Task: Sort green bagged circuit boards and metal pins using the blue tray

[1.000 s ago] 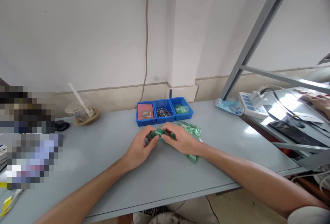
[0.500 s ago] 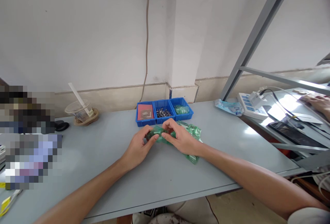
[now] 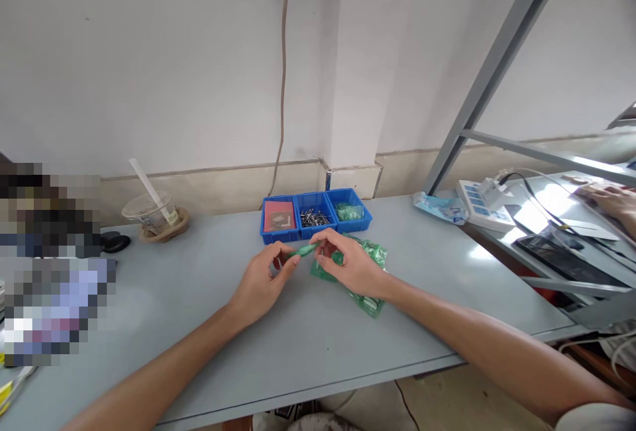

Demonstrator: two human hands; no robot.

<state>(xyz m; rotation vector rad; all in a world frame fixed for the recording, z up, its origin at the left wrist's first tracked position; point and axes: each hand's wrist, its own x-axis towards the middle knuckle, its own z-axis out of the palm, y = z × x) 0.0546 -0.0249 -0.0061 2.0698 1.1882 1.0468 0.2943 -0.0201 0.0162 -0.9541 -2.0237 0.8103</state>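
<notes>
Both hands meet at the middle of the grey table. My left hand and my right hand each pinch one end of a small green strip, held just above the tabletop. Under and behind my right hand lies a pile of green plastic packets. Just beyond the hands stand three joined blue bins: the left holds a reddish card, the middle small metal pins, the right green packets.
A plastic cup with a straw sits at the back left beside a dark object. A power strip and a blue packet lie at the right. Another person's hand rests on the neighbouring bench under a metal frame.
The hands have lifted slightly and drawn a little apart. The green piece between them now shows as a thin strip held clear of the packet pile.
</notes>
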